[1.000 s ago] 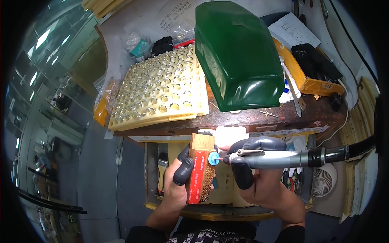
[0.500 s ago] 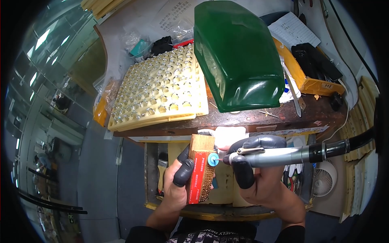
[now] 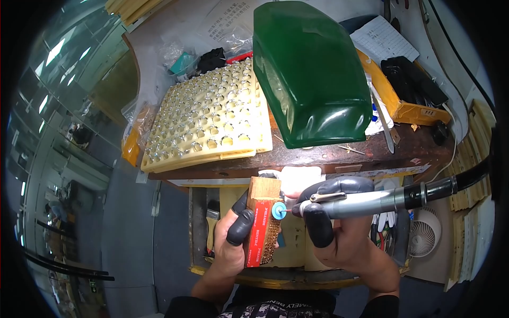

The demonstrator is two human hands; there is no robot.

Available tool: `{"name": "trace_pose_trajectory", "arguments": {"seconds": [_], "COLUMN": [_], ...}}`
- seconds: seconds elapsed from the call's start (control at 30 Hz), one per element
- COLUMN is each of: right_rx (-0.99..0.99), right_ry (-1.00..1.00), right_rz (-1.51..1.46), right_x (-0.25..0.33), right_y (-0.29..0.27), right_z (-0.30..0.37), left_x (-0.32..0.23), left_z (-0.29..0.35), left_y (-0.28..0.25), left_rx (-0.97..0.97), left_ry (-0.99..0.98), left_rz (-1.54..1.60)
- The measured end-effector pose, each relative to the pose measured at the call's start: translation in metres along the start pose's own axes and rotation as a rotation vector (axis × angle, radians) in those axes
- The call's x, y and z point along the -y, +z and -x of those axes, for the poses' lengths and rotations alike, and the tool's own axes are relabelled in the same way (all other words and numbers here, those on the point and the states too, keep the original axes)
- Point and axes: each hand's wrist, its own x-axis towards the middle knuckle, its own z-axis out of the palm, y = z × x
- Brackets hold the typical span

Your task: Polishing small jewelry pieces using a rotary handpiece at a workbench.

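Note:
My left hand (image 3: 233,241), with black finger covers, is wrapped round a wooden block (image 3: 263,188) with red tape along one face. The block's right side bears rows of small brass-coloured bits (image 3: 271,233); what they are is too small to tell. In my right hand (image 3: 331,222), also with black finger covers, lies a silver rotary handpiece (image 3: 366,205), held like a pen and pointing left. On its thin shank sits a small blue disc (image 3: 279,210), right against the block's upper right edge. Whether the disc is spinning cannot be told.
Behind my hands, a cream tray (image 3: 212,116) of many metal rings stands on the dark wooden bench (image 3: 413,153), beside a big green translucent cover (image 3: 313,69). An open drawer (image 3: 199,228) lies under my hands, with a brush and tools. At right are a white fan (image 3: 426,233) and an orange box (image 3: 419,112).
Almost nothing differs. The blue disc and the handpiece's tip sit very slightly lower along the block, and both hands keep their grip.

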Motion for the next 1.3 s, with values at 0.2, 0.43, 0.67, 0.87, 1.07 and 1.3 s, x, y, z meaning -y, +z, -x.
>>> {"name": "trace_pose_trajectory", "arguments": {"seconds": [0.2, 0.43, 0.67, 0.87, 1.07, 1.3], "right_rx": [-0.025, -0.038, -0.041, -0.028, -0.067, -0.033], "right_ry": [-0.036, -0.036, -0.046, -0.045, -0.041, -0.051], "right_rz": [-0.001, -0.003, 0.035, 0.030, 0.044, 0.103], "right_x": [-0.004, -0.006, -0.005, -0.004, -0.003, -0.002], "right_y": [0.001, 0.002, 0.001, -0.002, 0.000, -0.003], "right_z": [0.000, 0.000, 0.000, 0.000, -0.001, -0.002], "left_x": [0.002, 0.002, 0.000, -0.002, -0.002, -0.009], "left_z": [0.000, 0.000, 0.001, -0.001, -0.005, -0.004], "left_y": [-0.002, -0.001, -0.001, 0.000, -0.009, -0.004], "left_rx": [0.013, 0.008, 0.009, -0.021, 0.030, 0.009], "left_ry": [0.010, 0.017, 0.032, 0.006, -0.004, -0.036], "left_rz": [-0.021, -0.049, -0.058, -0.032, 0.027, -0.018]}}
